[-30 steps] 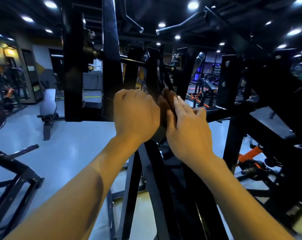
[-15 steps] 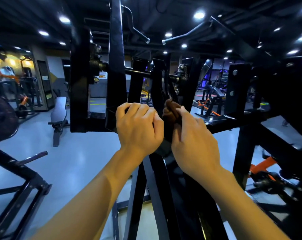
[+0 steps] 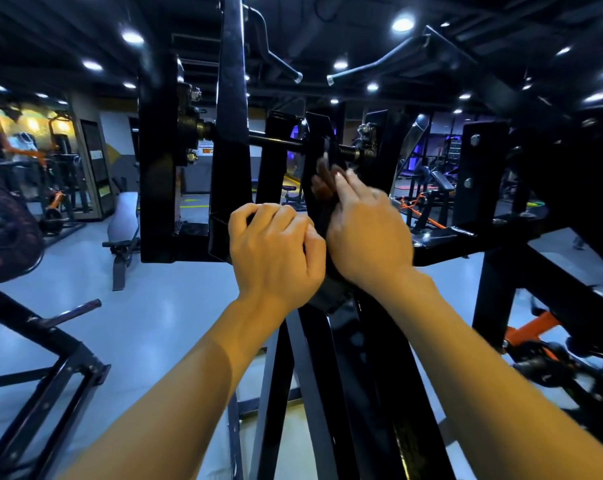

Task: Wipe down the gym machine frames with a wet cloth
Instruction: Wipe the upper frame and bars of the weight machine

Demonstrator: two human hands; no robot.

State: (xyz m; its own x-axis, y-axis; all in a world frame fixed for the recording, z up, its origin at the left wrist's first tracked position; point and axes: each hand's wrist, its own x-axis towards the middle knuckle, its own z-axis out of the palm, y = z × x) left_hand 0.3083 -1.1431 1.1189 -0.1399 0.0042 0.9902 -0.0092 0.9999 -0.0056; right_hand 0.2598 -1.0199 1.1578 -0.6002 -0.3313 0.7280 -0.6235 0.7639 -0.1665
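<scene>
Black machine frame (image 3: 230, 140) fills the middle, its top and base cut off by the picture's edges. Left hand (image 3: 275, 254) grips a frame bar, fingers curled round it, the bar hidden beneath. Right hand (image 3: 365, 233), blurred, presses straight fingers on a brown cloth (image 3: 322, 181) against the far upright plate; most of the cloth is hidden behind those fingers.

No text or label is legible anywhere.
</scene>
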